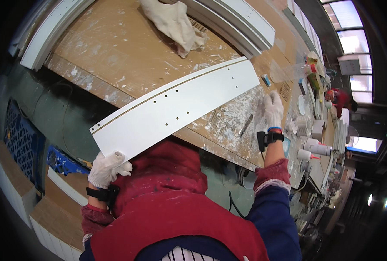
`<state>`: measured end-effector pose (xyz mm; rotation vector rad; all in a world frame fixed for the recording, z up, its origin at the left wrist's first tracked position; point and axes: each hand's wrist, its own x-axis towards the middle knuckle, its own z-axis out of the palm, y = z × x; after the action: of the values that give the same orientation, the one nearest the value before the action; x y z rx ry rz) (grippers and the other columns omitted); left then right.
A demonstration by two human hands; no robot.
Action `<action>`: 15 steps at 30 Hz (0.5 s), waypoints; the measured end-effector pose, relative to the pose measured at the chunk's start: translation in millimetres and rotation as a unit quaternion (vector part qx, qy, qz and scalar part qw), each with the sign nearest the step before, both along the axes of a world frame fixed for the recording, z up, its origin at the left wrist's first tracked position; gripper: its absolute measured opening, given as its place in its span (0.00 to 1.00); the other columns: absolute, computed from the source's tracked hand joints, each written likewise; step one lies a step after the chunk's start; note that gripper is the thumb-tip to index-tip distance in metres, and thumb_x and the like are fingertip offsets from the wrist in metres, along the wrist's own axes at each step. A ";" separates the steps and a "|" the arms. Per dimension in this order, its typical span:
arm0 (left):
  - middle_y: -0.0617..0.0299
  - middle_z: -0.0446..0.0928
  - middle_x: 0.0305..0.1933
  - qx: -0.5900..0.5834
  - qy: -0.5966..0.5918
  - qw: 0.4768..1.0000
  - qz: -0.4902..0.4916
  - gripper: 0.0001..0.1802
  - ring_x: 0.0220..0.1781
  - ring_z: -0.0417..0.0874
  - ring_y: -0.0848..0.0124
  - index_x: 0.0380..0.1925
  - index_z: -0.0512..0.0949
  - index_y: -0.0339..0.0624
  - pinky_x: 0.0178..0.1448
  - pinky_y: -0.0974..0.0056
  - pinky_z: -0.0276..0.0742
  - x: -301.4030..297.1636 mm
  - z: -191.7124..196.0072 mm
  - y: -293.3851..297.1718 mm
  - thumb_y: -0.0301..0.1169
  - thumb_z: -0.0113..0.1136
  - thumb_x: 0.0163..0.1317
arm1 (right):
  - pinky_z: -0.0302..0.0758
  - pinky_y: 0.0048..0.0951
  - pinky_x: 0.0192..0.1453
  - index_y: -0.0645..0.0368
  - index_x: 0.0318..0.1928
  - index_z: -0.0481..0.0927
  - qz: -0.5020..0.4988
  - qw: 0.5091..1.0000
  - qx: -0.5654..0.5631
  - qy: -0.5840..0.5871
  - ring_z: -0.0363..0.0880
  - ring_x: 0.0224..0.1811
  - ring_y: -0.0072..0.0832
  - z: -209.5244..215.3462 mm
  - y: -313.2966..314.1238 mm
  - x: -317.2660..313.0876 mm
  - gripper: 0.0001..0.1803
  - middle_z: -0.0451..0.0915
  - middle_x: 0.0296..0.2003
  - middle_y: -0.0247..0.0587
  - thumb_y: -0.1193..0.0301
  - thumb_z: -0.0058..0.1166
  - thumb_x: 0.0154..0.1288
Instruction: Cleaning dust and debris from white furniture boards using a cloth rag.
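A long white panel (171,102) with a grooved edge and several drilled holes lies slantwise, its far part on the cardboard-covered table and its near left end jutting past the edge. My left hand (108,168), in a white knitted glove, is closed around the panel's near left corner. Nothing shows in my right hand (273,111), also gloved; its fingers reach forward over the table, apart from the panel. Just beyond them lies a small blue item (266,80). A thin dark blade-like tool (246,125) rests among white scraps left of that hand.
A cream cloth (174,24) and curved white frame pieces (232,21) occupy the table's far side. Along the right stand a clear plastic bottle (291,72), a white glue bottle (305,155) and cups. Blue plastic crates (24,135) and stacked panels (56,222) sit lower left.
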<state>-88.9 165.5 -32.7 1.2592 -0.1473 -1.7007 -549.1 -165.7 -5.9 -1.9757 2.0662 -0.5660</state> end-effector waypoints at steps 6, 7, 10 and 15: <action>0.51 0.80 0.29 0.031 -0.041 0.998 -0.032 0.19 0.25 0.84 0.63 0.41 0.73 0.29 0.26 0.67 0.83 -2.3 6.5 -4.9 0.33 0.64 0.58 | 0.65 0.45 0.63 0.56 0.64 0.67 -0.020 0.983 0.022 0.179 0.69 0.60 0.55 -23.3 -88.1 -6.1 0.32 0.71 0.57 0.63 0.48 0.43 0.68; 0.52 0.80 0.30 0.018 -0.021 0.999 -0.021 0.20 0.26 0.84 0.64 0.42 0.73 0.29 0.27 0.67 0.83 -2.9 4.1 -5.1 0.34 0.64 0.58 | 0.67 0.48 0.58 0.57 0.60 0.72 -0.010 0.979 0.006 0.205 0.72 0.55 0.56 -24.5 -92.0 -7.5 0.29 0.75 0.52 0.61 0.50 0.43 0.69; 0.52 0.80 0.35 -0.010 -0.006 1.000 0.009 0.20 0.29 0.84 0.67 0.43 0.74 0.31 0.30 0.67 0.84 -8.0 2.6 -6.3 0.36 0.65 0.58 | 0.71 0.42 0.53 0.62 0.53 0.77 0.089 0.987 -0.031 0.133 0.77 0.50 0.50 -28.3 -112.1 -43.3 0.24 0.79 0.47 0.59 0.55 0.47 0.68; 0.55 0.79 0.35 -0.026 0.034 0.999 0.002 0.21 0.30 0.83 0.67 0.41 0.75 0.33 0.34 0.66 0.83 -7.9 8.2 6.9 0.38 0.66 0.57 | 0.75 0.25 0.42 0.61 0.53 0.76 0.128 0.956 0.023 -0.262 0.76 0.47 0.26 9.6 -77.2 47.9 0.14 0.79 0.45 0.42 0.71 0.49 0.70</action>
<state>-96.8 172.4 -24.5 1.1615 -0.1470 -1.7223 -501.2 -242.9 3.8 -1.7773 1.4681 -0.8631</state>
